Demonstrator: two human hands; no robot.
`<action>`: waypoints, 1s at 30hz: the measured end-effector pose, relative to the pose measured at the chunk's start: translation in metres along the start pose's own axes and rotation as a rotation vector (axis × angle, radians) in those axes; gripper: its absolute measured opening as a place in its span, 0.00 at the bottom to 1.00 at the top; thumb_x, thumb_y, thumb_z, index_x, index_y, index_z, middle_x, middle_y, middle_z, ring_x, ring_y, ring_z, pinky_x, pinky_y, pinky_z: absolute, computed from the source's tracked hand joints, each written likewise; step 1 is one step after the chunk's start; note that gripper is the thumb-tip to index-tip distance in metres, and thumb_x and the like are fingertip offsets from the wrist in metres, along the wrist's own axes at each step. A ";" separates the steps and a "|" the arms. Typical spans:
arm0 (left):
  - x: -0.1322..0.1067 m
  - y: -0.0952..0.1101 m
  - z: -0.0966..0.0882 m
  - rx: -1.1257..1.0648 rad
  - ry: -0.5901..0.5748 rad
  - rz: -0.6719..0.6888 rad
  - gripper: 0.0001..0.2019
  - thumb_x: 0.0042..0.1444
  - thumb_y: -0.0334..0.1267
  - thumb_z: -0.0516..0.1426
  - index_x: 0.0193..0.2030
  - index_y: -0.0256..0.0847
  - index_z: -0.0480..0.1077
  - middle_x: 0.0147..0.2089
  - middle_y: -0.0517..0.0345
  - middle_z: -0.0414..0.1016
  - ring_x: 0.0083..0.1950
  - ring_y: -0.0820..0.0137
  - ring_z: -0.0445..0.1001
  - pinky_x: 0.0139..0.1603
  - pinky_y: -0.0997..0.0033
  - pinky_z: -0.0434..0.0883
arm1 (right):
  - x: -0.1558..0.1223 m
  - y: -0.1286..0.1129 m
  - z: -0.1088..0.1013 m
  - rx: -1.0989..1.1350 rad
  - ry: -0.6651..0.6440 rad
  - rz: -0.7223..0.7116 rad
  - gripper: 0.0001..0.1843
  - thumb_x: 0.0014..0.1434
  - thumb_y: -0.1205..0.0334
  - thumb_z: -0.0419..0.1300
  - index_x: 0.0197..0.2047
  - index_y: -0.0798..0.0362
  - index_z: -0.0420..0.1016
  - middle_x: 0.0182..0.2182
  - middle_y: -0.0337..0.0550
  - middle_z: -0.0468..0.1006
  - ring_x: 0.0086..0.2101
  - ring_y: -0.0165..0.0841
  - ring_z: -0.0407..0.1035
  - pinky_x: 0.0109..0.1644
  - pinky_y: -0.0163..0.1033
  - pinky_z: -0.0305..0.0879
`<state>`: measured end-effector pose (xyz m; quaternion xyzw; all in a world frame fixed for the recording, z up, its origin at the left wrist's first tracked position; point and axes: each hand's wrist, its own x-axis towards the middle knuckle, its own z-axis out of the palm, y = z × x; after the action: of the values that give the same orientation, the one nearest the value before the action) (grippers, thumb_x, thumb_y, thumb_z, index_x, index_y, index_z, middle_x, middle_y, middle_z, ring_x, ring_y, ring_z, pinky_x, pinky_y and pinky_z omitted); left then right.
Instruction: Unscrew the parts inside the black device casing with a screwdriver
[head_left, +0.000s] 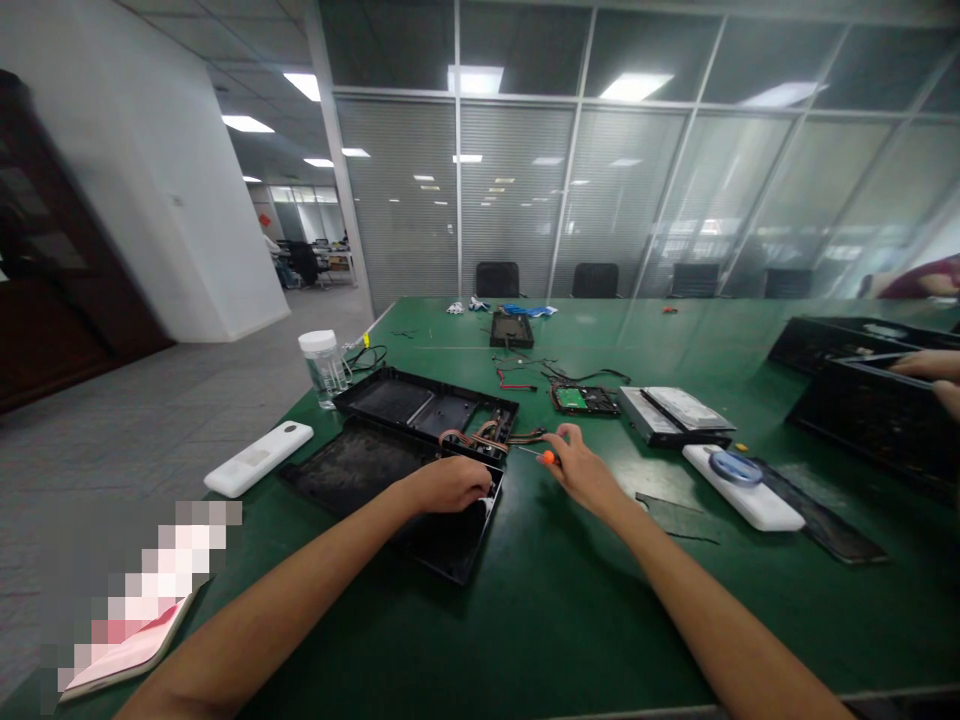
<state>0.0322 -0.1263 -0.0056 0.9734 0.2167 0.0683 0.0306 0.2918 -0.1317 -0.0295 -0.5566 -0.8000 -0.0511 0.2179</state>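
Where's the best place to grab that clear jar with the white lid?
Probably round the body of the clear jar, just below its white lid, coming from the left. It stands upright with rounded sides, and the black casing crowds its right side while its left looks open.

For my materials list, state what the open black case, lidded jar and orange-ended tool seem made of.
Black case: mostly matte, likely plastic from its moulded look, perhaps painted metal. Jar: clear, glossy; see-through, so plastic or glass. Tool: bright orange plastic-looking end; thin, pale shaft, likely metal.
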 end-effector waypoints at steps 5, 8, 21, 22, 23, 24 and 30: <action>0.000 0.003 0.002 -0.089 -0.047 -0.045 0.09 0.55 0.28 0.52 0.40 0.39 0.70 0.36 0.58 0.73 0.39 0.72 0.70 0.42 0.77 0.64 | 0.000 -0.003 -0.001 0.108 -0.022 -0.018 0.18 0.60 0.55 0.47 0.52 0.51 0.63 0.49 0.49 0.61 0.36 0.32 0.69 0.38 0.38 0.65; 0.002 0.001 0.004 -0.052 -0.069 0.004 0.10 0.56 0.28 0.51 0.38 0.39 0.72 0.34 0.56 0.74 0.38 0.71 0.70 0.41 0.76 0.64 | 0.002 -0.006 0.000 0.234 -0.064 0.059 0.21 0.61 0.51 0.46 0.54 0.51 0.62 0.38 0.46 0.71 0.34 0.34 0.70 0.38 0.37 0.64; 0.002 -0.004 0.005 -0.010 0.119 -0.007 0.09 0.58 0.31 0.50 0.35 0.37 0.72 0.35 0.54 0.71 0.38 0.71 0.69 0.41 0.76 0.64 | 0.002 0.002 0.007 0.387 -0.231 0.155 0.27 0.53 0.49 0.54 0.54 0.51 0.57 0.28 0.39 0.70 0.27 0.32 0.66 0.31 0.34 0.57; 0.003 -0.005 0.006 -0.014 0.164 -0.029 0.09 0.59 0.32 0.50 0.35 0.37 0.72 0.36 0.55 0.71 0.39 0.71 0.69 0.43 0.75 0.64 | 0.003 0.003 0.008 0.382 -0.210 0.171 0.24 0.53 0.50 0.55 0.49 0.52 0.59 0.27 0.38 0.70 0.27 0.32 0.65 0.31 0.35 0.57; 0.004 -0.006 0.008 -0.015 0.197 -0.049 0.08 0.58 0.33 0.51 0.35 0.37 0.72 0.37 0.55 0.71 0.40 0.71 0.68 0.44 0.75 0.64 | 0.003 0.003 0.009 0.389 -0.198 0.188 0.20 0.52 0.51 0.55 0.45 0.52 0.59 0.26 0.37 0.68 0.27 0.31 0.64 0.30 0.35 0.56; 0.005 -0.006 0.009 -0.011 0.217 -0.066 0.08 0.58 0.33 0.51 0.35 0.37 0.72 0.38 0.55 0.71 0.41 0.71 0.68 0.44 0.74 0.63 | 0.004 0.004 0.009 0.406 -0.193 0.200 0.16 0.52 0.53 0.55 0.41 0.52 0.58 0.25 0.35 0.66 0.26 0.30 0.62 0.30 0.34 0.56; 0.007 -0.009 0.020 -0.003 0.217 -0.081 0.08 0.58 0.34 0.52 0.33 0.36 0.72 0.37 0.55 0.71 0.41 0.70 0.68 0.44 0.74 0.64 | 0.006 0.006 0.005 0.710 -0.179 0.198 0.11 0.50 0.62 0.52 0.35 0.50 0.53 0.23 0.28 0.57 0.21 0.25 0.55 0.25 0.31 0.53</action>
<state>0.0383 -0.1160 -0.0257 0.9506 0.2580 0.1725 0.0112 0.2941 -0.1228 -0.0321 -0.5234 -0.7263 0.2993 0.3302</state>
